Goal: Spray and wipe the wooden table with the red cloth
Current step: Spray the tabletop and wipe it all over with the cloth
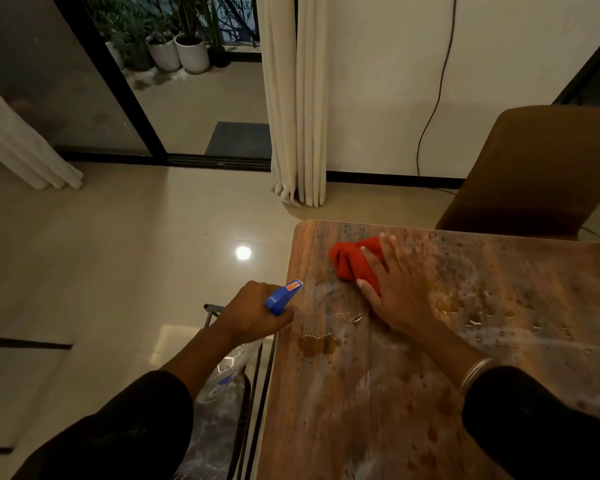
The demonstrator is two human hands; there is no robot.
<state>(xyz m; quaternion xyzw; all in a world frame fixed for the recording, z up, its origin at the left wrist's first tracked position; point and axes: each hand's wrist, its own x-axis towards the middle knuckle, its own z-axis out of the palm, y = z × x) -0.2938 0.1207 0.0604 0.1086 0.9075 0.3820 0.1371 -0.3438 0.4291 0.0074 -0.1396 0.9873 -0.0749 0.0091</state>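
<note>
The wooden table (pixel 378 403) fills the lower right, its top wet with droplets and small puddles. My right hand (pixel 399 289) lies flat with spread fingers on a crumpled red cloth (pixel 350 261) near the table's far left corner. My left hand (pixel 253 313) grips a spray bottle by its blue trigger head (pixel 283 296), held just off the table's left edge with the nozzle pointing toward the tabletop. The clear bottle body (pixel 229 365) hangs below my hand, partly hidden by my wrist.
A brown chair (pixel 534 174) stands at the table's far side. A cream curtain (pixel 298 98) hangs beyond the corner, and a black cable (pixel 430 109) runs down the wall. Tiled floor (pixel 118 254) spreads to the left. Black metal table legs (pixel 253 393) show under the left edge.
</note>
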